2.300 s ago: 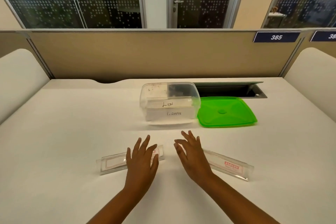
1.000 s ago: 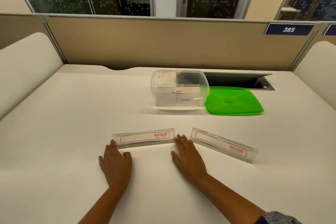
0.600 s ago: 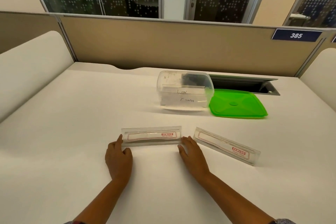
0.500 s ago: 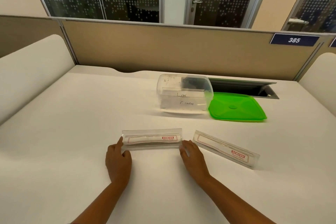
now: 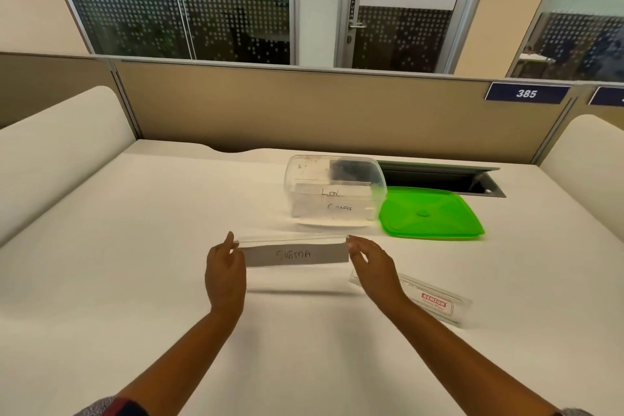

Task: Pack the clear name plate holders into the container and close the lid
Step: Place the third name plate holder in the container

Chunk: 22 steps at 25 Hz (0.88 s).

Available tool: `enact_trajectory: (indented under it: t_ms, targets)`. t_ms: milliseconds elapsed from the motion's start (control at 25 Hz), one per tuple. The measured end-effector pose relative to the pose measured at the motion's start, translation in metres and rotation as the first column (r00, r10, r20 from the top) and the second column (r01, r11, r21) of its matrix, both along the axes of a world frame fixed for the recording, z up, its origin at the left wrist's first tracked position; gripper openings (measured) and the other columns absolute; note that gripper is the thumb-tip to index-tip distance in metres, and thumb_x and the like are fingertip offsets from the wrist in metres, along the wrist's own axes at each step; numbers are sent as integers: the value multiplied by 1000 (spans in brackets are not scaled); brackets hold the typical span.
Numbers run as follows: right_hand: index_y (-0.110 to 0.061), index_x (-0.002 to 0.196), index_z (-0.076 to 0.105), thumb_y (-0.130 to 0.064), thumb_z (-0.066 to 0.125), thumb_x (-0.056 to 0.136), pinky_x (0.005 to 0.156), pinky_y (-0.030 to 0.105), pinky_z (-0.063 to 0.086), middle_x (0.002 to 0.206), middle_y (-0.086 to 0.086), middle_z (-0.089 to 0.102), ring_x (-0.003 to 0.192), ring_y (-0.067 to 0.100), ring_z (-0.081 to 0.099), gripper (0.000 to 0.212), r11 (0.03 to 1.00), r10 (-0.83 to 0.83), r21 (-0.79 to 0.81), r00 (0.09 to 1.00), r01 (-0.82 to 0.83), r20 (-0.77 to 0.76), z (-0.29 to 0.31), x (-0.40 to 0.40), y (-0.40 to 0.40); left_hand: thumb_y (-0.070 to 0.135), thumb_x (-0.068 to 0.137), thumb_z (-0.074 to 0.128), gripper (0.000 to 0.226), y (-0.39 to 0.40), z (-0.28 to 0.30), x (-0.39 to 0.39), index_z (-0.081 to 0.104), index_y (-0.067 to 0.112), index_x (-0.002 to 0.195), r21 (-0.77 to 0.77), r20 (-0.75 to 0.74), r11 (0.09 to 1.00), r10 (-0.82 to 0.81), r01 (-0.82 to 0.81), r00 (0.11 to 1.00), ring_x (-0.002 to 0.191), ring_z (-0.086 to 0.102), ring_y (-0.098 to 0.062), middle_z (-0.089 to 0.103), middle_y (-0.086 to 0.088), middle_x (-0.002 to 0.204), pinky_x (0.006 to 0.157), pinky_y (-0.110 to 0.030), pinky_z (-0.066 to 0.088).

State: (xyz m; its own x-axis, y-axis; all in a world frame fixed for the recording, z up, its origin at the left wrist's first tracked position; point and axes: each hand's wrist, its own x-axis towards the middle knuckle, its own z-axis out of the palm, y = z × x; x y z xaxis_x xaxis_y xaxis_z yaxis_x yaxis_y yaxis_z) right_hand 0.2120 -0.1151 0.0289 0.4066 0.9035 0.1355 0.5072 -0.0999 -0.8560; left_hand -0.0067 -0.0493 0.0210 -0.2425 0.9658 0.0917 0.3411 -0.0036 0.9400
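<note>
A clear name plate holder [image 5: 294,253] with a white card reading "SIGMA" is raised above the table. My left hand [image 5: 224,272] grips its left end and my right hand [image 5: 373,267] grips its right end. A second clear holder [image 5: 434,300] with a red label lies flat on the table, partly behind my right wrist. The clear container [image 5: 334,191] stands open behind them with labelled holders inside. Its green lid [image 5: 430,213] lies flat at the container's right side.
A dark cable hatch [image 5: 442,177] is sunk into the white table [image 5: 135,246] behind the lid. A tan partition [image 5: 304,108] closes the far edge, and white padded dividers [image 5: 57,149] flank both sides.
Both hands closed on the ends of the left holder, lifted it off the table and turned it so its "SIGMA" card faces me. The other holder stayed put.
</note>
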Motion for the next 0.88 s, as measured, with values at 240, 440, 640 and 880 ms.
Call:
enact_trajectory:
  t_ms: [240, 440, 640, 880]
  targets:
    - [-9, 114, 65, -15, 52, 93, 87, 16, 35, 121, 6, 66, 102, 6, 55, 26, 996, -88, -41, 980, 82, -179, 10, 19, 7, 0, 86, 39, 43, 12, 14, 12, 57, 13, 123, 12, 29, 1000, -14, 14, 999, 95, 52, -21, 55, -13, 119, 92, -37, 42]
    - [-8, 117, 63, -13, 53, 92, 92, 20, 38, 122, 7, 65, 110, 13, 57, 27, 992, -125, -30, 966, 122, -225, 7, 26, 16, 6, 88, 46, 34, 22, 12, 24, 58, 15, 118, 15, 177, 999, 34, -37, 984, 92, 53, -14, 60, -6, 117, 77, -24, 39]
    - [-5, 121, 59, -8, 51, 92, 98, 20, 37, 126, 8, 62, 115, 12, 54, 30, 979, -181, 51, 953, 199, -245, 13, 34, 28, 5, 86, 48, 27, 35, 15, 45, 58, 15, 110, -20, 252, 1000, 28, -23, 967, 93, 53, -13, 60, -3, 115, 77, -27, 38]
    - [-8, 125, 56, -8, 50, 93, 93, 10, 37, 127, 3, 60, 114, 4, 51, 33, 954, -190, 175, 943, 243, -272, 28, 45, 51, 8, 86, 48, 27, 69, 33, 66, 60, 16, 109, -17, 322, 1000, -1, 6, 947, 100, 53, -14, 59, 3, 110, 77, -24, 41]
